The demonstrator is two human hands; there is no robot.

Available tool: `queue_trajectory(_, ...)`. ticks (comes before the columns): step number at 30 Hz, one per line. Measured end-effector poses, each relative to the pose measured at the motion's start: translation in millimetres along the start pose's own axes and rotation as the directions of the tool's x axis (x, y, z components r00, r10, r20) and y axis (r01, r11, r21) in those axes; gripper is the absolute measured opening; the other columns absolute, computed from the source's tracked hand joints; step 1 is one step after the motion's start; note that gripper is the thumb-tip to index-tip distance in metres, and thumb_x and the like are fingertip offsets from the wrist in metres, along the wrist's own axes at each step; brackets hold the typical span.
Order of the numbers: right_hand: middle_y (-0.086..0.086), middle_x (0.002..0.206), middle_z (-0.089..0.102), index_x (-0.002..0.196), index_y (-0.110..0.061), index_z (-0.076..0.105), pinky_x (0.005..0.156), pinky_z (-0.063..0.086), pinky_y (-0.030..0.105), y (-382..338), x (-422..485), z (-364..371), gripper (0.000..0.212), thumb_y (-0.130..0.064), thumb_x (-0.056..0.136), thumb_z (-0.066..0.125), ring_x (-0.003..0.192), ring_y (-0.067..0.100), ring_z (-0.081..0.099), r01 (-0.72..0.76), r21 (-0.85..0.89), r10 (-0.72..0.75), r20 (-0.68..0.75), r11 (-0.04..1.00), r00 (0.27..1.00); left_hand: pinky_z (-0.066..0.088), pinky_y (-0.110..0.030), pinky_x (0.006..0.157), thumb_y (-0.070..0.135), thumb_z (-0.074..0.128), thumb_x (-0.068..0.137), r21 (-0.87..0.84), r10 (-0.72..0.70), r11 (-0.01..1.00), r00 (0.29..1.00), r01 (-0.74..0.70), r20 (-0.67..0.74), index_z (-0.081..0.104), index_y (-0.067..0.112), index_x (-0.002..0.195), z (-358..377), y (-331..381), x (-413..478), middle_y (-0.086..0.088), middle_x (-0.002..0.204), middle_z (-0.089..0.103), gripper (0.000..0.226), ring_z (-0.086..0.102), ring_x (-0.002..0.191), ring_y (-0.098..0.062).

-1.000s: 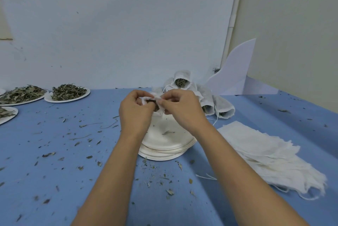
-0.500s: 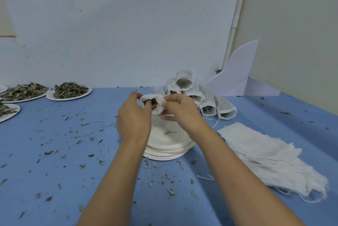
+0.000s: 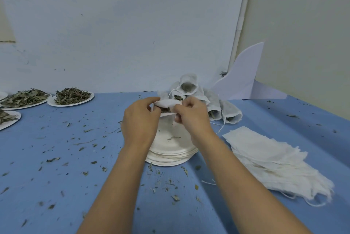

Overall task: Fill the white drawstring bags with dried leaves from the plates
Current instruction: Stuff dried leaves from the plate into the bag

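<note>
We see blue table (image 3: 56,158), leaf bits scattered. Flat empty bags (image 3: 274,158) piled right. Empty plate stack (image 3: 170,156) centre; filled bags (image 3: 229,110) heaped behind it; leaf plates (image 3: 72,97) far left. Above stack, our left hand (image 3: 140,122) and right hand (image 3: 193,118) each pinch mouth of leaf-filled bag (image 3: 166,103).

Leftmost plate (image 3: 13,124) half beyond the frame's left edge.

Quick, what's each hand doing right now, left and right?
Left hand: closed, pinching the left side of a white drawstring bag.
Right hand: closed, pinching the same bag's right side.
</note>
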State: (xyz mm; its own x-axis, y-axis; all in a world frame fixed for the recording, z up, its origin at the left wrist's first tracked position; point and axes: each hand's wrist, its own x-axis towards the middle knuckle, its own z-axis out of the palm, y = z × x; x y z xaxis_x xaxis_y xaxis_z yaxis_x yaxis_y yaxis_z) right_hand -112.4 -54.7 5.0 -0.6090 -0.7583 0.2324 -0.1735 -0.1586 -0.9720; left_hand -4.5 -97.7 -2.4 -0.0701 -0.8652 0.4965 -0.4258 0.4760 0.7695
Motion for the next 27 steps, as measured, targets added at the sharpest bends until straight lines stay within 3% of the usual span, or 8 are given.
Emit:
queue_trajectory(4, -0.006, 0.065, 0.049, 0.082, -0.021, 0.044, 0.056, 0.036, 0.033, 0, -9, 7, 0.015, -0.009, 0.080, 0.052, 0.062, 0.017, 0.049, 0.369, -0.518, -0.446, -0.028, 0.772, 0.894, 0.037, -0.027, 0.064, 0.018, 0.052, 0.088, 0.173, 0.050, 0.983, 0.999, -0.052, 0.015, 0.067, 0.031, 0.116, -2, 6, -3, 0.003, 0.097, 0.069, 0.034, 0.061, 0.095, -0.020)
queue_trajectory(8, 0.011, 0.098, 0.066, 0.128, -0.018, 0.050, 0.078, 0.049, 0.044, 3, -4, 3, 0.036, -0.014, 0.094, 0.036, 0.090, 0.031, 0.061, 0.301, -0.529, -0.315, 0.068, 0.793, 0.947, 0.055, -0.036, 0.079, 0.011, 0.056, 0.087, -0.167, -0.088, 0.980, 0.989, 0.107, 0.119, 0.062, 0.019, 0.125, -7, 7, 5, -0.005, 0.089, 0.067, 0.039, 0.067, 0.077, -0.022)
queue_trajectory(12, 0.010, 0.104, 0.063, 0.117, -0.013, 0.062, 0.073, 0.058, 0.035, 0, -2, -6, 0.040, -0.003, 0.095, 0.030, 0.090, 0.028, 0.066, 0.107, -0.198, -0.095, 0.071, 0.974, 0.993, 0.058, -0.033, 0.073, 0.003, 0.062, 0.085, -0.359, -0.176, 0.885, 0.927, 0.297, 0.332, 0.061, 0.018, 0.125, -4, 10, 4, -0.007, 0.115, 0.064, 0.042, 0.069, 0.086, -0.022)
queue_trajectory(14, 0.007, 0.105, 0.065, 0.111, -0.016, 0.065, 0.066, 0.059, 0.028, -2, 0, -11, 0.040, 0.001, 0.090, 0.036, 0.089, 0.021, 0.066, 0.085, -0.120, -0.077, 0.074, 0.989, 0.994, 0.052, -0.022, 0.079, 0.004, 0.064, 0.085, -0.270, -0.067, 0.953, 0.962, 0.140, 0.265, 0.062, 0.018, 0.125, -1, 13, 3, -0.003, 0.122, 0.064, 0.042, 0.064, 0.102, -0.019)
queue_trajectory(17, 0.001, 0.094, 0.070, 0.113, -0.022, 0.068, 0.071, 0.053, 0.024, -5, -1, -15, 0.037, -0.007, 0.086, 0.049, 0.084, 0.016, 0.064, 0.254, -0.354, -0.233, 0.100, 0.900, 0.967, 0.042, -0.008, 0.075, 0.004, 0.056, 0.087, -0.100, 0.057, 0.994, 0.974, -0.035, 0.220, 0.059, 0.016, 0.129, 2, 26, 1, -0.002, 0.124, 0.063, 0.044, 0.062, 0.105, -0.020)
queue_trajectory(22, 0.010, 0.077, 0.064, 0.090, -0.012, 0.069, 0.062, 0.039, 0.034, -7, 3, -31, 0.027, -0.006, 0.090, 0.043, 0.075, 0.026, 0.054, 0.278, -0.644, -0.292, 0.087, 0.713, 0.952, 0.053, -0.041, 0.087, 0.006, 0.056, 0.086, -0.149, -0.031, 0.986, 0.951, 0.081, 0.307, 0.060, 0.015, 0.117, 10, 32, -5, -0.001, 0.108, 0.065, 0.033, 0.062, 0.099, -0.021)
queue_trajectory(24, 0.014, 0.075, 0.058, 0.078, -0.008, 0.053, 0.063, 0.037, 0.036, -8, 3, -37, 0.016, -0.005, 0.089, 0.042, 0.075, 0.030, 0.051, 0.251, -0.731, -0.307, 0.060, 0.635, 0.950, 0.052, -0.038, 0.074, 0.004, 0.056, 0.083, -0.063, -0.034, 0.997, 0.977, 0.049, 0.212, 0.058, 0.014, 0.094, 12, 30, -6, 0.005, 0.085, 0.059, 0.015, 0.059, 0.089, -0.022)
queue_trajectory(27, 0.014, 0.089, 0.062, 0.101, -0.011, 0.055, 0.069, 0.044, 0.036, -5, -2, -37, 0.018, -0.007, 0.092, 0.040, 0.082, 0.032, 0.056, 0.217, -0.769, -0.289, 0.043, 0.602, 0.956, 0.030, -0.030, 0.051, 0.003, 0.052, 0.081, 0.172, 0.056, 0.982, 0.989, -0.079, 0.134, 0.045, 0.012, 0.082, 14, 36, -9, 0.003, 0.070, 0.047, 0.011, 0.045, 0.065, -0.021)
